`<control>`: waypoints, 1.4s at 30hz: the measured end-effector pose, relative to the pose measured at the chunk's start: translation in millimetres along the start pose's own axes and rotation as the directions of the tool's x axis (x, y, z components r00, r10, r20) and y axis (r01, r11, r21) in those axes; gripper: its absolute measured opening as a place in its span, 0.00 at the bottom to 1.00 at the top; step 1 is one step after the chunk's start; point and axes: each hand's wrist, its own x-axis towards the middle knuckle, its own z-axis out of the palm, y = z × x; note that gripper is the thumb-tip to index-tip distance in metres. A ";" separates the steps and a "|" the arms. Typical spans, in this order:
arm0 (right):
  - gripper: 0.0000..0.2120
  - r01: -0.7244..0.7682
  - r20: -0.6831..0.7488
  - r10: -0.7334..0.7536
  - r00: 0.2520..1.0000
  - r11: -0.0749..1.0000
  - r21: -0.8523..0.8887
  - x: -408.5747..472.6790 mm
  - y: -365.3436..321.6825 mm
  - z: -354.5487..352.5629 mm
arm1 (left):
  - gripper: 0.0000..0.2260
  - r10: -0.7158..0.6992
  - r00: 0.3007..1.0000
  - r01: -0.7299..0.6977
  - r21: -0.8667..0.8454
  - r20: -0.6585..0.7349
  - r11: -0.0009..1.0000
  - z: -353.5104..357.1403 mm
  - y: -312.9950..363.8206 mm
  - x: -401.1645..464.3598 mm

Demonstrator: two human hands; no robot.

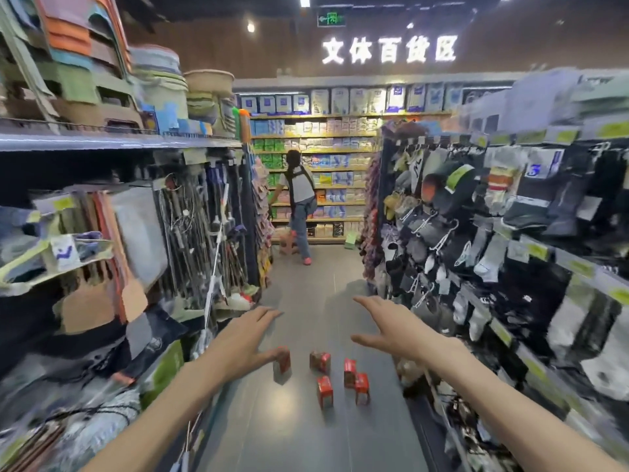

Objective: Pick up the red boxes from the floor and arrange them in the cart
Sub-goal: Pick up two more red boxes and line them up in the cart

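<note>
Several small red boxes stand on the grey aisle floor ahead of me: one (282,362) on the left, one (320,362) in the middle, one (324,391) nearer me, and a pair (355,378) on the right. My left hand (246,338) is stretched forward with straight fingers, its thumb overlapping the leftmost box in the image. My right hand (391,323) reaches forward above and to the right of the boxes, fingers spread, holding nothing. No cart is in view.
Shelving (102,233) with hanging mops and household goods lines the left; racks of socks (493,250) line the right. A person (299,206) stands at the far end of the aisle by a stocked shelf. A bare strip of floor (306,437) lies between me and the boxes.
</note>
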 end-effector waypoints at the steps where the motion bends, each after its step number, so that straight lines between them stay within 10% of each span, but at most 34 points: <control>1: 0.41 -0.013 -0.003 0.013 1.000 1.000 -0.001 17.5 8.5 5.1 | 0.37 0.006 1.000 -0.006 -0.005 0.000 1.000 6.0 -10.9 19.0; 30: 0.40 -0.180 0.110 0.175 0.978 0.983 0.038 561.6 316.8 197.4 | 0.35 0.022 0.983 0.001 -0.125 0.181 0.992 297.0 -319.9 546.6; 42: 0.40 -0.331 0.226 0.322 0.919 0.944 0.003 689.9 425.3 390.5 | 0.31 0.031 0.956 0.020 -0.170 0.291 0.985 506.2 -422.2 668.8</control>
